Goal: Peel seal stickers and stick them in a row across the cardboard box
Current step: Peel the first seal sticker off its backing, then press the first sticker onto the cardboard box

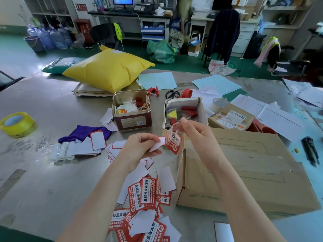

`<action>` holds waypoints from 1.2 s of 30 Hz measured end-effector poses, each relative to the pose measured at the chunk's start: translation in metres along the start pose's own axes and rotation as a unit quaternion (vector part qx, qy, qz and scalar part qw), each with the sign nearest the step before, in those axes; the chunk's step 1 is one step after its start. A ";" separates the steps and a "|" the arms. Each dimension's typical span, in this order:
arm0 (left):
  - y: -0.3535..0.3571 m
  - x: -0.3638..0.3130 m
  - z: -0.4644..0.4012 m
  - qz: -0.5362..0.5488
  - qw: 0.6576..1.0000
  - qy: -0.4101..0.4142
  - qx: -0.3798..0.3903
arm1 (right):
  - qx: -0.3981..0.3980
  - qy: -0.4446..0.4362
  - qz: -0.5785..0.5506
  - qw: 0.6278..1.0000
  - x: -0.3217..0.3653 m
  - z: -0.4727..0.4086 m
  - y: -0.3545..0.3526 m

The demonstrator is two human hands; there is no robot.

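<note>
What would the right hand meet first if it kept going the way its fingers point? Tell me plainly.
The right hand points up-left, pinching the seal sticker. Straight on, it would probably first meet the open white box of red parts just beyond its fingertips, though depth is unclear.

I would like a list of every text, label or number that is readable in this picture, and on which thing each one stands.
"此标签撕毁无效": red-and-white seal stickers piled on the grey table.
"封", in a circle: same stickers.
Curled red seal sticker between the left hand and right hand: characters bent, unreadable.
Barcode on the dark red metal tin: too small.
Shipping label on the small brown cardboard parcel: blurred.
Green print on the large cardboard box: blurred.
</note>
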State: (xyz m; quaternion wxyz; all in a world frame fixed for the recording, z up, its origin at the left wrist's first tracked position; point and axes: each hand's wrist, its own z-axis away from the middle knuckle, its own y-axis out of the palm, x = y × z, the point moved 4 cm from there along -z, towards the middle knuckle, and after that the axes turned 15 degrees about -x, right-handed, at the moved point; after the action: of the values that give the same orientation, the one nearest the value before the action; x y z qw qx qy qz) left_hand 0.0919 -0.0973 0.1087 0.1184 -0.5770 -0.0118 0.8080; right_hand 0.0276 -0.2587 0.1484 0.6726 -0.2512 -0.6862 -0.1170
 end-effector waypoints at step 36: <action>-0.043 0.119 -0.058 -0.158 0.958 -0.196 -0.138 | 0.083 0.016 0.155 0.984 -0.011 -0.009 0.056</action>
State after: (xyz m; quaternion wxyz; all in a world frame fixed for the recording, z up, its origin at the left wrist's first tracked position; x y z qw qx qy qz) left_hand 0.1175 -0.0382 -0.0146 0.1596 -0.4089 -0.2371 0.8667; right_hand 0.0635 -0.2180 0.1279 0.7119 -0.2957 -0.6356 0.0415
